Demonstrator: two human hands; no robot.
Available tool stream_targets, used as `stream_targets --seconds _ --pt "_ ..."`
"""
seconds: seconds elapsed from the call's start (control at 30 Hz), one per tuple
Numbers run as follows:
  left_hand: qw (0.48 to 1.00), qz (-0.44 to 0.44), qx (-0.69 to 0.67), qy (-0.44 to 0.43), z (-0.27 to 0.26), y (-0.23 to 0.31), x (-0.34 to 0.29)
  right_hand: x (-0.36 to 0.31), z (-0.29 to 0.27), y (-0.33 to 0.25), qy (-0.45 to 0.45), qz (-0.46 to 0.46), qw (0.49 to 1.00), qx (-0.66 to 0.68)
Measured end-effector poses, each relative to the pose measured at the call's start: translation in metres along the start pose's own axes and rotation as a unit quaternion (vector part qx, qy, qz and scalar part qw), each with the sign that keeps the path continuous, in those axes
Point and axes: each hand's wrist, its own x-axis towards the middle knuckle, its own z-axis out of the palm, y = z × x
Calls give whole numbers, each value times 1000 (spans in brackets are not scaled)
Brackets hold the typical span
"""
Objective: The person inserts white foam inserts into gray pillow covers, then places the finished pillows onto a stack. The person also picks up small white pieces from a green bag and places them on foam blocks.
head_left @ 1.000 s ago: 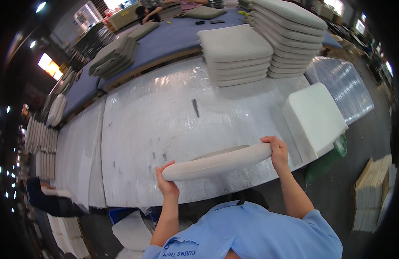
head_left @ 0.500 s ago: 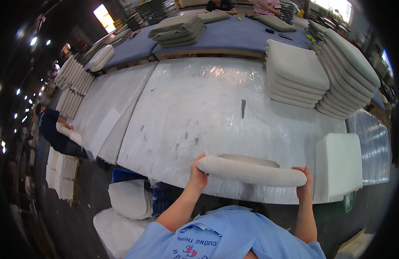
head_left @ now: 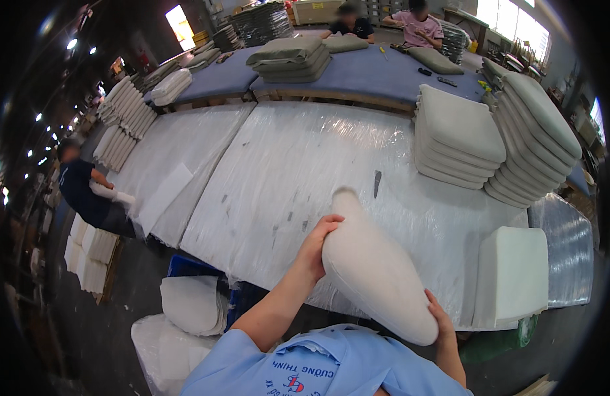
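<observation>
A cream fabric-covered seat cushion (head_left: 377,277) is tilted in front of my chest, above the near edge of a table (head_left: 285,178) wrapped in clear plastic film. My left hand (head_left: 323,243) grips its left side, thumb and fingers on the cover. At the lower right edge my right hand (head_left: 441,318) closes on the cushion, with part of its fingers behind it. One end of the cushion points away from me, the other toward my right side. Its far side is hidden.
Stacked cushions (head_left: 456,138) and a taller stack (head_left: 536,119) stand at the back right. White foam pads (head_left: 516,274) lie at the right edge. Beyond is a blue-topped table (head_left: 364,72) with grey-green cushions (head_left: 288,59). A co-worker (head_left: 87,191) stands at the left; two more sit across.
Both hands have turned the cushion from lying level and edge-on to a slanted position, its left end swung up and away, its right end lowered toward me. My view has shifted slightly.
</observation>
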Motion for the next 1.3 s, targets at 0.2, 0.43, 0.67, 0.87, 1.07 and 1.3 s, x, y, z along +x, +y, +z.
stream_targets --seconds 0.2,0.43,0.67,0.87,1.07,1.3 --pt "970 104 200 -94 78 3 2 63 46 48 119 44 991 -52" --pt "945 61 272 -169 61 -72 7 84 142 4 46 -149 987 -38" --pt "943 16 228 -242 79 -85 4 41 178 -29 64 -296 946 -118" --pt "945 14 227 -236 85 -92 2 36 178 -30 133 -337 899 -246" --pt "928 48 291 -228 82 -92 -1 66 171 -73 161 -341 914 -149" --pt "929 36 290 -226 83 -89 2 135 126 -108 237 -373 882 -163"
